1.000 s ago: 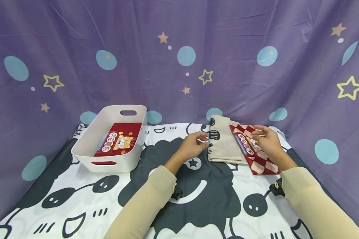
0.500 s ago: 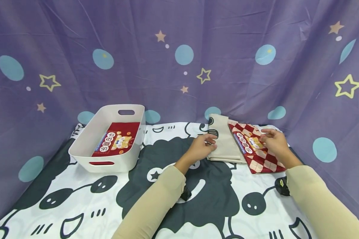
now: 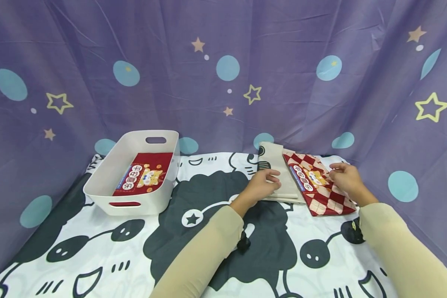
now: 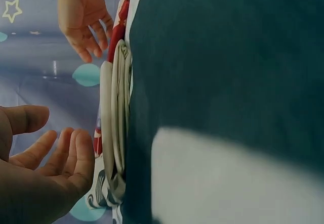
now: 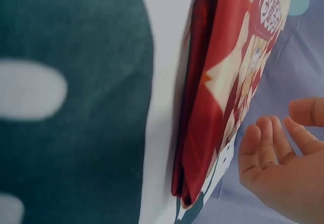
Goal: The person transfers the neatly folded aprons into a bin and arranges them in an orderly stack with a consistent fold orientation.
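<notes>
Over to the left first, to a white bin (image 3: 152,207), upright on the printed sheet (image 3: 108,248), with a handle slot at each end. Inside it, face up: a red packet (image 3: 143,174) with a yellow cat print and round white badges, plus a strip of red through the near slot. Now across to the right, well apart from the bin, to a folded cream cloth (image 3: 287,182), several layers thick, dark print along its left side. Overlapping its right edge at a slant, a red-and-cream checked packet (image 3: 314,196), with a similar cat and badges. Over the cream cloth, the left hand (image 3: 261,186), thumb apart from softly bent fingers. Just beside the checked packet's right edge, the right hand (image 3: 348,180), fingers loosely bent, thumb well away; contact with the packet impossible to tell from the head view. In the way: the left hand across part of the cloth, the left sleeve (image 3: 205,252) across the sheet's dark printed face. Behind, a purple curtain (image 3: 171,95) with stars and blue dots.
</notes>
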The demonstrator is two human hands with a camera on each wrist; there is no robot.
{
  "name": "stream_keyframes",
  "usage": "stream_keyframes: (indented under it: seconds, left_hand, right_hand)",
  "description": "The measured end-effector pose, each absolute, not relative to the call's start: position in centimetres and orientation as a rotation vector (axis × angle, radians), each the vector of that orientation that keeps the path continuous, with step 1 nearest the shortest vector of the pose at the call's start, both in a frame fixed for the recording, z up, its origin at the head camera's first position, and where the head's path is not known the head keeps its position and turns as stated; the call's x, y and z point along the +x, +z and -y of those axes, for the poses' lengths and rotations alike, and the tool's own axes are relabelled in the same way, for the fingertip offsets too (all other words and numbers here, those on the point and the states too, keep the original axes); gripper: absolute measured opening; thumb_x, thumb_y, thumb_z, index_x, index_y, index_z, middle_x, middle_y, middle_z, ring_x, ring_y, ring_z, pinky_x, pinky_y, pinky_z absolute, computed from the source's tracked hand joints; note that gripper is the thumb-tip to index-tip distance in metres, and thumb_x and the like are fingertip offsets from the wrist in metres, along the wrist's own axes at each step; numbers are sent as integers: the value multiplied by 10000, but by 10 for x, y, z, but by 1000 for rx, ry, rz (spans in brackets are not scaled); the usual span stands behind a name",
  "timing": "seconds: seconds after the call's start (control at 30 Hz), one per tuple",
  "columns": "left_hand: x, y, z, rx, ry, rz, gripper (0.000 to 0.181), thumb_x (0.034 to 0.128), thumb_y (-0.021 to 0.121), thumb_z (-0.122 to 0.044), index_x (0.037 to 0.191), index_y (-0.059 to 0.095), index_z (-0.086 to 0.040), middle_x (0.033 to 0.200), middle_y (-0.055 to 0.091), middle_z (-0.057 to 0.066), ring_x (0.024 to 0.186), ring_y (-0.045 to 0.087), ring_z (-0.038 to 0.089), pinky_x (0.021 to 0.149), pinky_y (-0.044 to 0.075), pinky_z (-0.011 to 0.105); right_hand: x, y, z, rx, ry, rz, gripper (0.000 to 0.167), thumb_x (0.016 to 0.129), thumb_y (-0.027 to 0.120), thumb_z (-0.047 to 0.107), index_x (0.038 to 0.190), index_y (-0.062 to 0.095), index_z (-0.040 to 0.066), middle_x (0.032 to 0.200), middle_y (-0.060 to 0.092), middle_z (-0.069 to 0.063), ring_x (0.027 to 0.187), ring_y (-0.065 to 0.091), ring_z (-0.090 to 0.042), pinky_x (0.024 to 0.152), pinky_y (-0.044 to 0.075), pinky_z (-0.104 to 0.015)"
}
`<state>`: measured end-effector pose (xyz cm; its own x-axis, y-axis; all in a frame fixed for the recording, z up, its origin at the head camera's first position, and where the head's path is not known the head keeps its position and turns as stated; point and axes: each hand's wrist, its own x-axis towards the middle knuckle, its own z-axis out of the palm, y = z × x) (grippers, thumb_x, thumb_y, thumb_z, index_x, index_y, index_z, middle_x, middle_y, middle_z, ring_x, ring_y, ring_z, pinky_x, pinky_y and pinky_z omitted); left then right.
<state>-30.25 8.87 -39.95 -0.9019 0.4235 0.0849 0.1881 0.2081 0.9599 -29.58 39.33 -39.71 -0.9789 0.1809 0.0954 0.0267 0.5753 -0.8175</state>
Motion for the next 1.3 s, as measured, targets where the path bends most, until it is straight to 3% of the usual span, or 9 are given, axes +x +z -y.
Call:
stream_keyframes:
  seconds: [0.2,0.47,0.7,0.9,1.1,1.17,1.3]
  left_hand:
    - [-301,-404,-105,505,1782,-2258,409,926,701,-39,1329,642,-10,977,707,34,837,642,91,669,505,213]
    - [-296,-404,-129,408,1824,-2206,418,923,714,-27,1334,640,-31,952,676,0,815,652,99,701,575,277]
    - [-293,-406,-145,259,1914,-2120,394,907,705,25,1295,654,-18,945,630,27,809,641,152,738,605,325]
    - [-294,-408,-150,234,1923,-2159,409,900,703,23,1304,656,-18,935,631,-6,802,653,152,735,588,284]
    - [-297,-409,-157,150,1918,-2113,517,890,718,21,1389,591,-28,1000,652,45,828,646,153,809,589,336]
    - [-298,-410,-160,109,1937,-2071,555,886,714,30,1418,561,-17,1017,653,73,842,664,191,825,592,359]
    - [-299,-412,-165,60,1966,-1995,589,890,701,42,1449,519,2,1021,658,110,903,698,256,846,594,377]
  right_hand:
    - [-297,-399,-398,-180,1325,2683,482,926,536,15,1368,494,-175,1123,640,-323,740,593,-98,583,504,-235]
    - [-299,-402,-411,-213,1271,2744,492,927,520,26,1368,468,-187,913,666,-154,636,558,-88,550,472,-257]
    - [-299,-406,-417,-258,1229,2812,487,932,533,58,1347,475,-190,977,635,-229,578,545,-164,537,470,-302]
    - [-301,-408,-421,-294,1104,2911,488,924,553,98,1328,508,-172,1025,604,-237,846,557,-305,673,441,-312]
    - [-304,-405,-417,-317,1144,2956,503,985,515,148,1370,461,-170,639,516,-25,580,543,-195,693,428,-325]
    - [-305,-405,-416,-337,1159,2956,497,997,506,152,1378,461,-163,635,507,-15,539,520,-158,666,434,-317]
    - [-306,-405,-417,-378,1219,2947,485,1009,494,150,1386,460,-153,821,571,-106,550,493,-133,594,446,-306]
